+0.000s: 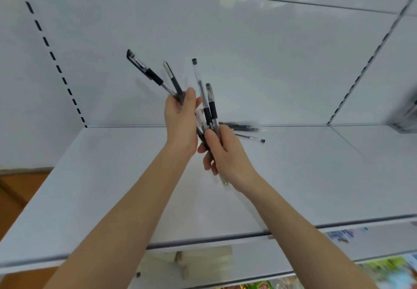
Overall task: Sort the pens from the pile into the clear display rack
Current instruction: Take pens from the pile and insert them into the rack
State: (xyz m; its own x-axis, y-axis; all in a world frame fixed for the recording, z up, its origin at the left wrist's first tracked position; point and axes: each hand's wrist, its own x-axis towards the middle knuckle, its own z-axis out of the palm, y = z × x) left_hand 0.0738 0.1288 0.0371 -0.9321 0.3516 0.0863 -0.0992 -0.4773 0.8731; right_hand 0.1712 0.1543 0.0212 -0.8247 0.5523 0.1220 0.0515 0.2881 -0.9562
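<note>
My left hand (180, 119) is raised over the white shelf (112, 176) and grips two black pens (155, 76) that fan up and to the left. My right hand (223, 153) sits just right of it, closed around a bundle of several black and clear pens (208, 106) pointing upward. Behind my hands, a small pile of pens (242, 128) lies on the shelf against the back wall. The clear display rack (406, 117) is a blurred shape at the far right edge of the shelf.
A white back panel (225, 51) rises behind the shelf, with slotted uprights at the left (52, 56) and right (365, 65). Below the shelf's front edge are pale packs (203, 264) and colourful packaged goods (388, 270). A wooden floor (18, 198) shows at lower left.
</note>
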